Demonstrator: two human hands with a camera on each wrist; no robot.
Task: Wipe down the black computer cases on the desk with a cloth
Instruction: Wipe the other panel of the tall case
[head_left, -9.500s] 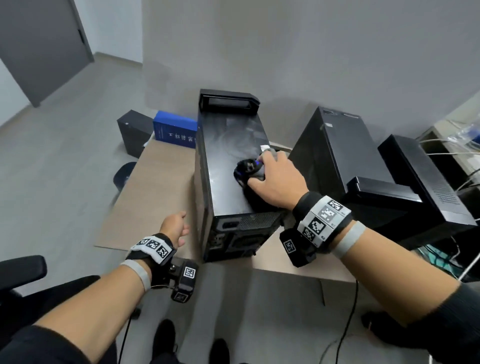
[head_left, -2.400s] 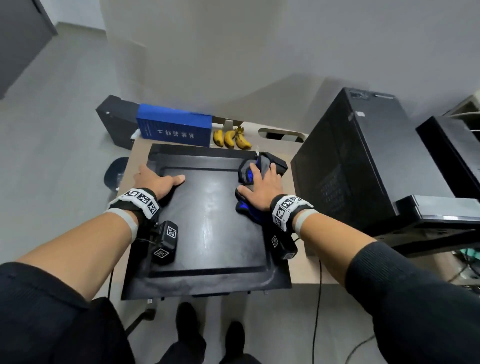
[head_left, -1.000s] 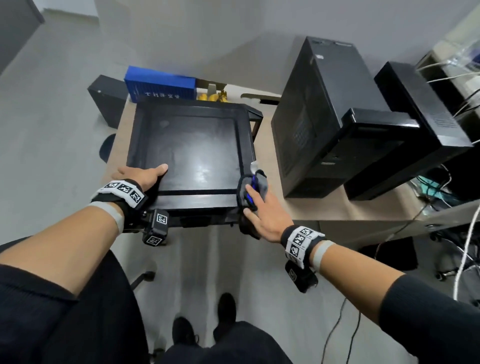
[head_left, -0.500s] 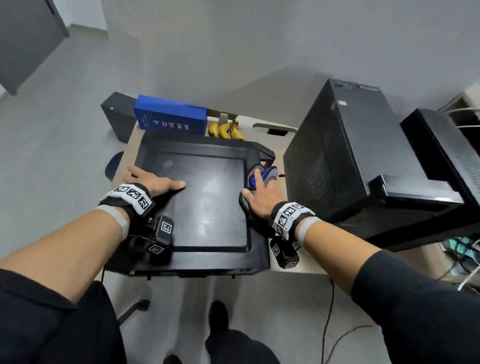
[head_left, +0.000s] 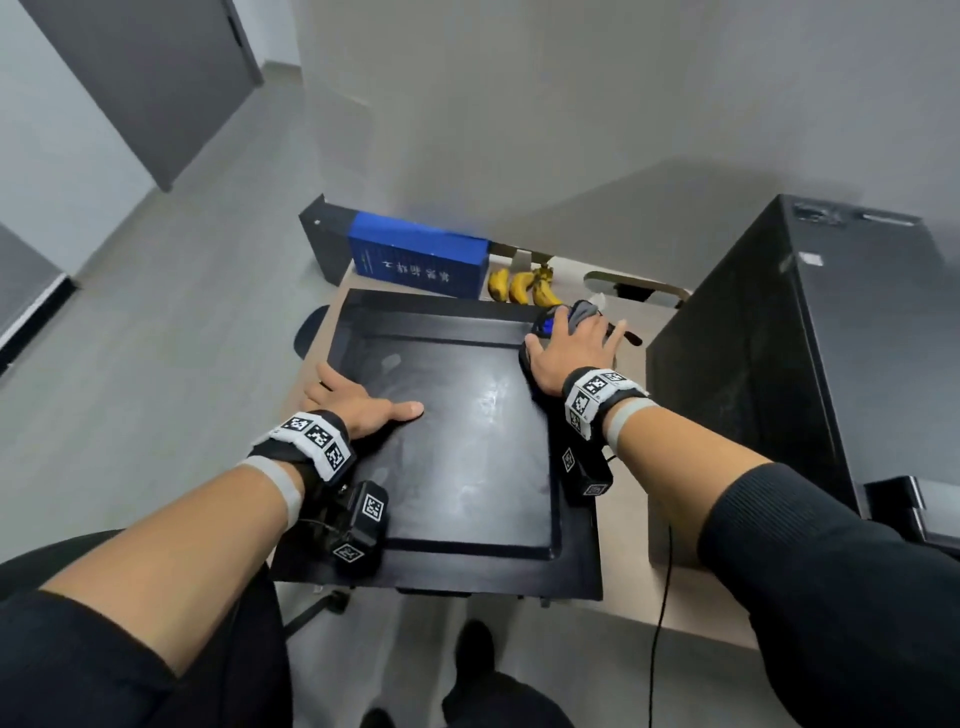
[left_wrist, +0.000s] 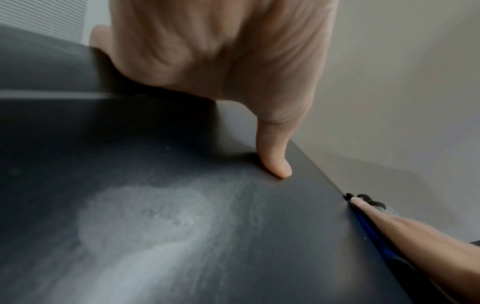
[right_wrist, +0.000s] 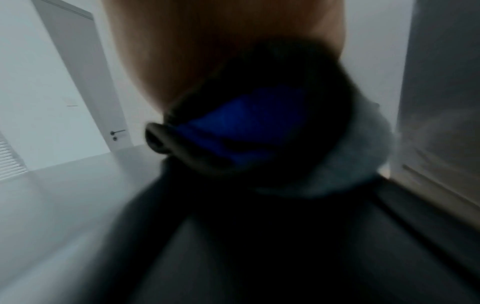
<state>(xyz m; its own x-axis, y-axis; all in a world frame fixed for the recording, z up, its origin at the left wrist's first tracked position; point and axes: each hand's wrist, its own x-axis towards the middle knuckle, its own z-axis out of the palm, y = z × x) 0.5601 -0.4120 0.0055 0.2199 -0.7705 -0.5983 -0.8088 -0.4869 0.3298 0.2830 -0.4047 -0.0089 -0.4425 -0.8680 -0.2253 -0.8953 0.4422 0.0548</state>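
Computer case (head_left: 457, 447) lies flat on the worktop (head_left: 623, 525), its dusty panel stretching toward the person from the right hand (head_left: 569, 353), whose flat, spread grip presses the cloth (head_left: 582, 312) at the far right corner, while the left hand (head_left: 358, 402) rests open on the left edge.

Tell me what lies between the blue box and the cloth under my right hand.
In the head view, a bunch of bananas lies on the desk between the blue box and the cloth that the right hand presses.

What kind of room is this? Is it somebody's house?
Probably an office or computer workroom, not a home. A light wooden desk carries black metal computer cases, one lying flat and one upright, in front of bare grey walls, with a grey door nearby.
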